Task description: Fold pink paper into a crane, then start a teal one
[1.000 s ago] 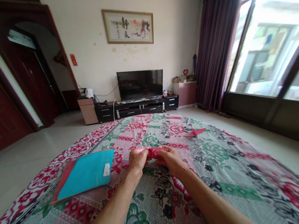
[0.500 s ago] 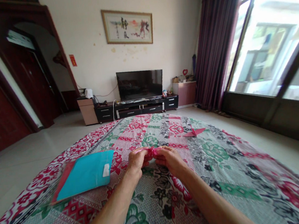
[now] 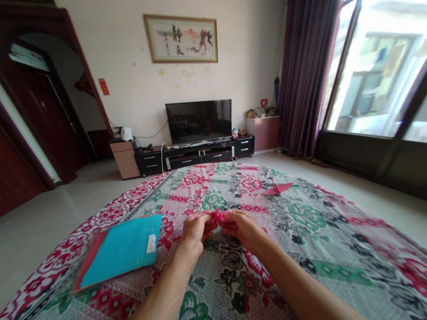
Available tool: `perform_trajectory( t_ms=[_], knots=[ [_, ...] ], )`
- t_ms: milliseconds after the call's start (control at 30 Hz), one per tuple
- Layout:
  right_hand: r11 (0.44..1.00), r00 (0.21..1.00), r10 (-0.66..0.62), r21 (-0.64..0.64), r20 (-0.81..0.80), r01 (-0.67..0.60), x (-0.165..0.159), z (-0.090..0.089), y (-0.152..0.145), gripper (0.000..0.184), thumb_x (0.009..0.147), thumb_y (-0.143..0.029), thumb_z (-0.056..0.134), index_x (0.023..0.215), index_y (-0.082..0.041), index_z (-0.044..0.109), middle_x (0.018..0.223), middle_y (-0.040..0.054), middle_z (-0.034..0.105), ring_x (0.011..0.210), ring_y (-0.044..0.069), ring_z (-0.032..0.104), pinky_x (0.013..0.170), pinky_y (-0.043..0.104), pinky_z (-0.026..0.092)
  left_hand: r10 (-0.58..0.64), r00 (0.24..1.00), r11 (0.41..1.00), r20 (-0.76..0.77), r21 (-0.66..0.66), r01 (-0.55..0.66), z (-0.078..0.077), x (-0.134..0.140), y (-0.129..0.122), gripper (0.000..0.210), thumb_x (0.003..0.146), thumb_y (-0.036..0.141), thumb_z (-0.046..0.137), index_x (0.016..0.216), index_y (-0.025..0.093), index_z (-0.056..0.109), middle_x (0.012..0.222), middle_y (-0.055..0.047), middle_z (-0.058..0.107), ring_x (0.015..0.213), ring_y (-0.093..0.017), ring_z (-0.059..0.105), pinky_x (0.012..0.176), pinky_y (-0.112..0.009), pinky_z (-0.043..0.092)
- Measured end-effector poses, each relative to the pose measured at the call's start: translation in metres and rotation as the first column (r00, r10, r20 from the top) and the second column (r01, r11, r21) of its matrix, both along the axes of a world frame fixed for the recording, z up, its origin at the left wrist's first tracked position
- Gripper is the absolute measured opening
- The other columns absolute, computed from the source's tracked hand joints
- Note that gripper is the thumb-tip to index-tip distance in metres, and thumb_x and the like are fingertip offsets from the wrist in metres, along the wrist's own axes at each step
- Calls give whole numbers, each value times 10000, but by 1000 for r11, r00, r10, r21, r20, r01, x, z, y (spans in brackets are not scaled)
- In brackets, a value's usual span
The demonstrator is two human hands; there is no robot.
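Note:
A small piece of folded pink paper (image 3: 217, 215) is pinched between both hands, just above the patterned cloth. My left hand (image 3: 197, 229) grips its left side, thumb on top and fingers curled beneath. On the right side, my right hand (image 3: 240, 225) holds it the same way. The fingers cover most of the paper, so its full shape is hidden. Farther off to the right, a folded pink paper crane (image 3: 278, 189) rests on the cloth, apart from the hands.
A flowered cloth (image 3: 199, 296) covers the round table. On its left lies a clear pack of blue paper (image 3: 125, 248) with a reddish sheet (image 3: 89, 258) showing under the blue. Beyond the table stand a television (image 3: 200, 121) and a low cabinet (image 3: 151, 161).
The hands stay in nearly the same place. The pink paper between the fingertips has shifted slightly, with a small point showing a little more at the top.

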State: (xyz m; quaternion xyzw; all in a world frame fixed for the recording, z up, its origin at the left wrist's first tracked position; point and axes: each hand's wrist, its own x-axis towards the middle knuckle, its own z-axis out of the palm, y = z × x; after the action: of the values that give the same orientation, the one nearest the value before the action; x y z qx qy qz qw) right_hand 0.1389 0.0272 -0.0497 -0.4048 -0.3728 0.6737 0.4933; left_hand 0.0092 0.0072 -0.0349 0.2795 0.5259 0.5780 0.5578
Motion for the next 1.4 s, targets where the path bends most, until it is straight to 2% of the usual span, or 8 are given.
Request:
perform_trajectory(
  t_ms=[300,533,800,1200,1400],
  knots=[
    [1000,1000,10,-24,-10,-10,1,2,0,137,570,-222,655,667,-152,589,601,-6,616,555,100,559,528,215,472,13,1000,1000,16,2,-13,-1,0,1,272,567,164,651,838,132,650,606,-23,670,503,-148,625,441,-210,402],
    [999,997,27,-21,-75,-29,3,1,0,135,624,-252,662,707,-164,603,663,9,649,615,122,610,540,222,492,6,998,1000,62,-7,-5,0,0,2,235,573,224,718,769,114,650,595,-34,671,488,-153,623,399,-202,385],
    [1000,997,-4,-18,-80,3,1,1,0,105,647,-231,642,716,-164,602,669,23,661,614,128,628,537,221,495,31,997,999,76,-29,-29,0,0,1,182,642,214,676,782,103,652,602,-57,681,497,-162,636,403,-205,399],
    [999,995,-38,-19,-94,36,-1,2,-1,155,606,-241,671,710,-171,582,638,6,647,596,121,620,527,209,477,32,991,998,127,-52,-26,1,0,0,143,668,196,647,764,91,658,610,-74,685,506,-164,638,406,-207,401],
    [997,994,-69,-24,-80,67,-1,1,-1,159,609,-268,661,717,-175,591,661,12,656,619,133,629,555,232,489,81,988,996,128,-51,-75,0,0,2,182,646,195,673,792,86,656,647,-84,692,534,-165,640,450,-223,431]
  ],
)
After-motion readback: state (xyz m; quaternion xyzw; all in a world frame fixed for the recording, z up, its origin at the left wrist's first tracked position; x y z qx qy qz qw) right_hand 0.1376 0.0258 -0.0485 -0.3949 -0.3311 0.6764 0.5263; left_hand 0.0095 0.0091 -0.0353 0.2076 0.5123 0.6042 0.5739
